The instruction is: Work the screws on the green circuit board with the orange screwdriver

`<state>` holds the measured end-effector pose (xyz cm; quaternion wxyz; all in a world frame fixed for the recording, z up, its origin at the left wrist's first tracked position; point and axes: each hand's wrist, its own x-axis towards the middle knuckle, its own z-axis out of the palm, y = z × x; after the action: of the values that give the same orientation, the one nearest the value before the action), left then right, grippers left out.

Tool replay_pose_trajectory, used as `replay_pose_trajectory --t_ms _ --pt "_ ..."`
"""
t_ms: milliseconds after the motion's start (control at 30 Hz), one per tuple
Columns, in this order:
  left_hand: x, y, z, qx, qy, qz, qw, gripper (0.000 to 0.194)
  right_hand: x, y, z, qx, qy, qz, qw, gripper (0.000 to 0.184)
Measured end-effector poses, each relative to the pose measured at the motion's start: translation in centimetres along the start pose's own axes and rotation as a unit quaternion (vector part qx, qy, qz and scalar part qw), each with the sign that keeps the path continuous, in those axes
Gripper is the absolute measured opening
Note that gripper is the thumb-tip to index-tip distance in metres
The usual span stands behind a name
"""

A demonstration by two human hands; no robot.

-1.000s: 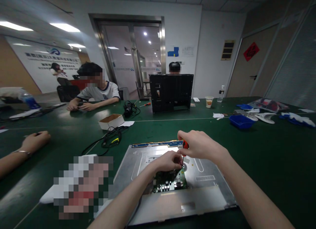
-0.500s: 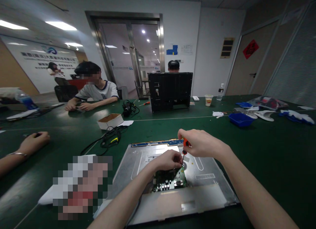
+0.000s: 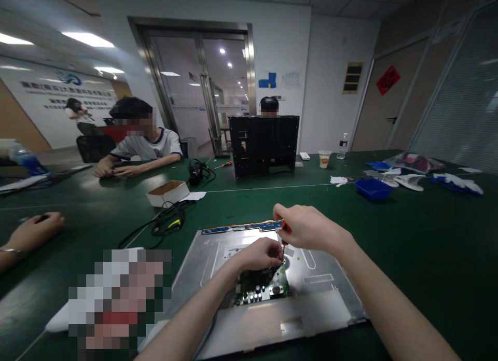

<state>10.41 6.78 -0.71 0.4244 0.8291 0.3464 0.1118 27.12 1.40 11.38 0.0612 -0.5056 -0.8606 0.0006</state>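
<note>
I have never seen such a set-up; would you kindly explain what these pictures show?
No robot here: a person works bare-handed, and the view comes from one camera worn on that person's head, looking forward and down. The right hand holds a screwdriver, shaft downward. The left hand is close to the screwdriver's lower end, partly over a green circuit board on a flat metal panel. That panel lies on a green table, with a white box and a blue tray farther off.

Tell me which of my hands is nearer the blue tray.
The right. The right hand, holding the screwdriver, is on the near side of the blue tray and to its left; the left hand, at the circuit board, is farther left and farther from it.
</note>
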Motion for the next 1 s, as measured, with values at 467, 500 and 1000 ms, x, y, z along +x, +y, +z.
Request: replay_pose_trajectory --t_ms 467,500,1000 --pt "-0.2 0.3 0.1 0.007 0.007 -0.015 1.0 0.008 0.5 -1.9 -0.1 -0.058 0.02 0.019 0.998 0.02" --pt "-0.2 0.2 0.1 0.006 0.007 -0.015 1.0 0.009 0.4 -1.8 -0.1 -0.044 0.02 0.009 0.999 0.019" --pt "-0.3 0.4 0.0 0.019 0.008 -0.011 1.0 0.007 0.6 -0.7 -0.2 -0.04 -0.006 0.047 0.998 0.034"
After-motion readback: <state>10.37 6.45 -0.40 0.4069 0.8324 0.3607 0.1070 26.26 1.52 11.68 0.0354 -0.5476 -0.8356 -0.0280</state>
